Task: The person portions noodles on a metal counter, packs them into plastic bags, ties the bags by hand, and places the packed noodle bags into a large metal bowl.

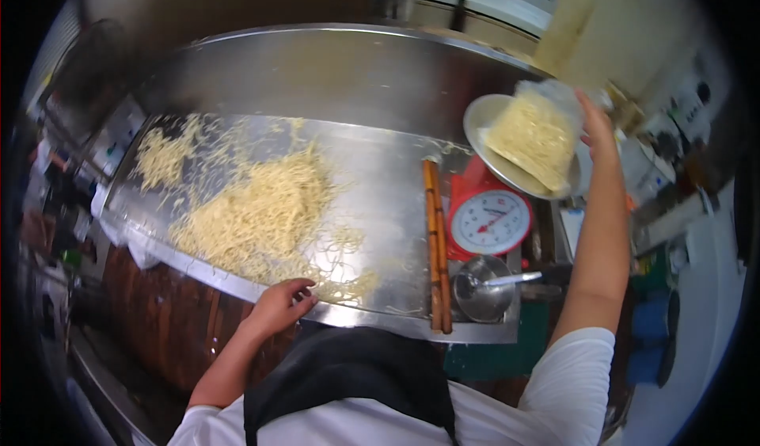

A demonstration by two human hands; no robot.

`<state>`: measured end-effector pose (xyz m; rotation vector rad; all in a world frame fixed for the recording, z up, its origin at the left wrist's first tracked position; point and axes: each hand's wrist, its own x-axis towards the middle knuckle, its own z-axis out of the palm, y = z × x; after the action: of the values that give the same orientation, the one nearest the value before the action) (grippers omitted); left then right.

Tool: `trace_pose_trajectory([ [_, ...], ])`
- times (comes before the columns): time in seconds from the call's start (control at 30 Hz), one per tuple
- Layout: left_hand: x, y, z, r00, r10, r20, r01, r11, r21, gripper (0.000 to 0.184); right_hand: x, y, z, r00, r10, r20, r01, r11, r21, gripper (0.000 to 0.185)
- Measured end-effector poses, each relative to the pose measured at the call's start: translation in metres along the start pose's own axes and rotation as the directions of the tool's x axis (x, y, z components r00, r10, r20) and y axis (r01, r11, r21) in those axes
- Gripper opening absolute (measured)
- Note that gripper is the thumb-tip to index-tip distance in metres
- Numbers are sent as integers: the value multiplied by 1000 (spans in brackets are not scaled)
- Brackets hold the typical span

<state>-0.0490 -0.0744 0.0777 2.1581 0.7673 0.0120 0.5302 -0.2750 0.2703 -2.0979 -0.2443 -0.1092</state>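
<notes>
My right hand (599,131) is at the right edge of a clear plastic bag of noodles (536,137), its fingers against the bag's upper side and partly hidden behind it. The bag rests tilted in the round metal pan (477,121) of a red dial scale (489,220). At the table's near edge, my left hand (285,306) has loosely bent fingers set apart, with nothing seen in them. Just beyond it, a large heap of loose pale noodles (265,204) spreads over the steel table (380,184), with a smaller clump (162,157) at the far left.
Two long brown sticks (437,248) lie side by side left of the scale. A metal bowl (480,291) with a handled utensil (511,279) stands at the near right corner. A raised steel panel (317,74) runs along the table's back.
</notes>
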Motion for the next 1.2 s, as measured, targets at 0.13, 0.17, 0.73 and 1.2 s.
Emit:
trace_pose_trajectory([
  [0.13, -9, -5, 0, 1000, -2, -21, 2, 1000, 15, 38, 89, 20, 27, 984, -88, -157, 146, 898, 414, 38],
  [0.17, -13, -6, -1, 999, -6, -35, 6, 1000, -2, 39, 83, 4, 32, 956, -149, -254, 253, 858, 448, 37],
  [0.73, 72, 73, -105, 677, 367, -638, -543, 834, -96, 80, -250, -153, 156, 842, -531, 94, 363, 687, 630, 19],
  [1.2, 51, -14, -27, 935, 165, -313, -312, 803, -508, 33, -396, 63, 232, 341, -558, 756, 648, 723, 241, 72],
])
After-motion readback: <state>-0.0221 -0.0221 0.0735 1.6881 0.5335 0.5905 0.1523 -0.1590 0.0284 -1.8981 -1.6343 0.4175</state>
